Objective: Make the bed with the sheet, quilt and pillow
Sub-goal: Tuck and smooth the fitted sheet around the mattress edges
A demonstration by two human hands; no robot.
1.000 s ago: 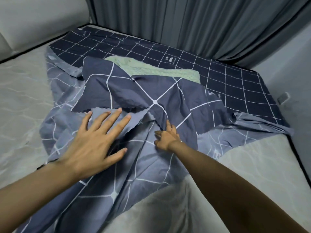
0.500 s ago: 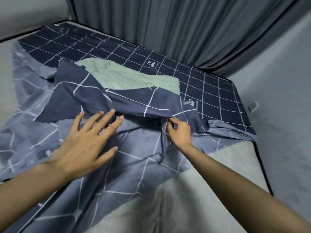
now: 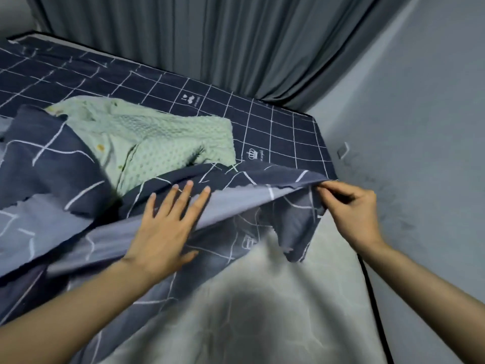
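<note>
A dark blue sheet (image 3: 275, 127) with a white grid covers the far part of the mattress (image 3: 262, 311). A blue-grey quilt cover (image 3: 236, 203) with white lines lies crumpled across the middle. My right hand (image 3: 351, 208) pinches its edge near the bed's right side and holds it lifted and stretched taut. Flat on the cover to the left rests my left hand (image 3: 168, 229), fingers spread. A pale green dotted blanket (image 3: 162, 137) lies partly under the cover's folds. No pillow is in view.
Grey curtains (image 3: 210, 35) hang behind the bed. A grey wall (image 3: 420, 127) runs close along the right side, with a small wall socket (image 3: 343, 149) near the mattress corner. The near mattress is bare and pale.
My right hand has gripped the cover's edge and pulled it rightward and up, uncovering more of the green blanket. My left hand shifted right with it. The view turned right.
</note>
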